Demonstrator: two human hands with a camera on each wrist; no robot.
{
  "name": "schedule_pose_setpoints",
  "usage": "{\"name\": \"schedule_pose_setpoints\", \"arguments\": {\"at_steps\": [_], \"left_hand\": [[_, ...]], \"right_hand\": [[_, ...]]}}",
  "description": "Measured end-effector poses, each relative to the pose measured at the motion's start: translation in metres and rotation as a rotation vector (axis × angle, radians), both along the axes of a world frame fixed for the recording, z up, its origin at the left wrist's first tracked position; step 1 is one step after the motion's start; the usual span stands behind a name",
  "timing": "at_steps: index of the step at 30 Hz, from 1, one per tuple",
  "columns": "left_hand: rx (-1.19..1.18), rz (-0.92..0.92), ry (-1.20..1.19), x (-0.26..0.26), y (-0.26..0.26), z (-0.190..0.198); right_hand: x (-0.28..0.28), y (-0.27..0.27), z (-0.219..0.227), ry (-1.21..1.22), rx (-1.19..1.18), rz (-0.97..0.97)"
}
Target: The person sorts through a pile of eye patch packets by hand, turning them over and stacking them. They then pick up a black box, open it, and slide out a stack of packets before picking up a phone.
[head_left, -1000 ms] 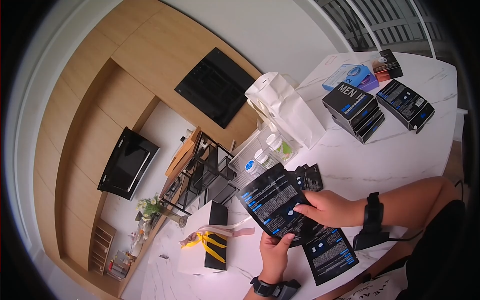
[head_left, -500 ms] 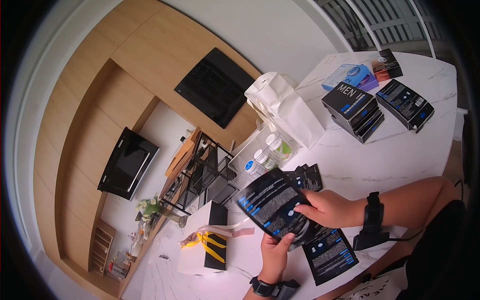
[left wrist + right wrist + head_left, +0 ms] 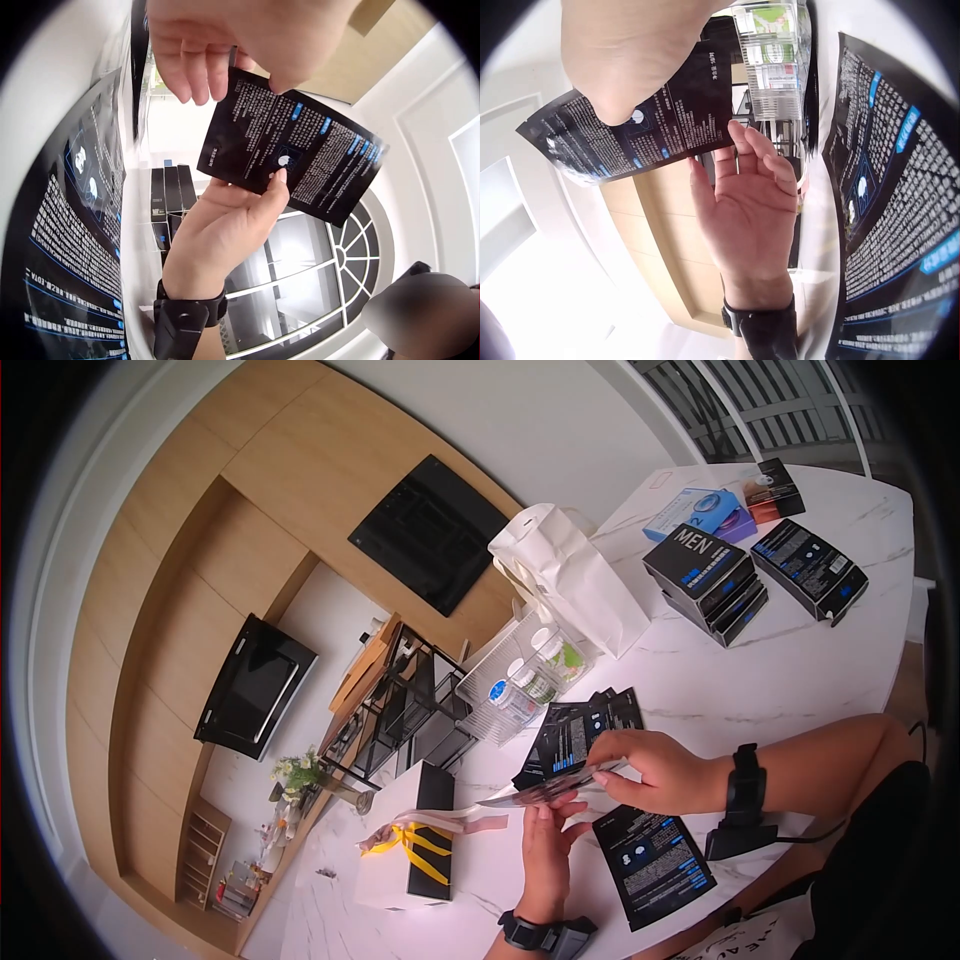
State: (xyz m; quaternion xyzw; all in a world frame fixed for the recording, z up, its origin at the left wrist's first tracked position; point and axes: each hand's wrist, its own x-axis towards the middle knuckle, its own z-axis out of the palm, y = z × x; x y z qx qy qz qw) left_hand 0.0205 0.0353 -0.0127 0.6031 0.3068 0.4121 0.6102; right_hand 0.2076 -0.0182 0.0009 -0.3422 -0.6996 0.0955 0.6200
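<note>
My right hand [image 3: 660, 770] pinches a flat black pouch [image 3: 262, 127] with white print and blue labels, its thumb on the printed face. In the head view the pouch is tilted nearly edge-on above the table. Fingers spread and relaxed, my left hand [image 3: 545, 865] is right at the pouch's near edge, palm facing the right wrist camera. Another black pouch [image 3: 655, 865] lies flat on the table below my right wrist. Behind the hands, several black pouches [image 3: 565, 735] lie overlapping.
A clear ribbed bin [image 3: 490, 715] with white-capped bottles and a white paper bag [image 3: 590, 590] stand behind the pouches. Black boxes [image 3: 700, 580] are stacked at the back right, near blue and purple boxes. Left stands a white-and-black box [image 3: 395, 860] with yellow ribbon.
The held pouch has tipped from face-up to nearly edge-on, uncovering the overlapping pouches behind it. My left hand has loosened from its lower edge, fingers spreading.
</note>
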Motion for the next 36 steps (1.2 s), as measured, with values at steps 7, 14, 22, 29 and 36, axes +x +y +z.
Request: {"name": "schedule_pose_setpoints", "arguments": {"at_steps": [7,14,22,29,36], "left_hand": [[-0.042,-0.015,-0.24,0.0,-0.003,0.004],[0.003,0.081,-0.046,0.0,0.006,0.004],[0.166,-0.156,0.513,-0.009,0.018,-0.007],[0.322,-0.183,0.648,-0.009,0.019,-0.012],[0.606,-0.099,0.712,-0.008,0.019,-0.013]], "right_hand": [[0.004,0.008,-0.001,-0.062,0.106,0.021],[0.004,0.018,-0.013,-0.212,0.145,-0.012],[0.009,0.015,-0.015,-0.332,0.002,0.055],[0.02,0.031,-0.018,-0.254,0.043,-0.162],[0.032,0.047,-0.06,-0.598,-0.189,-0.344]]}}
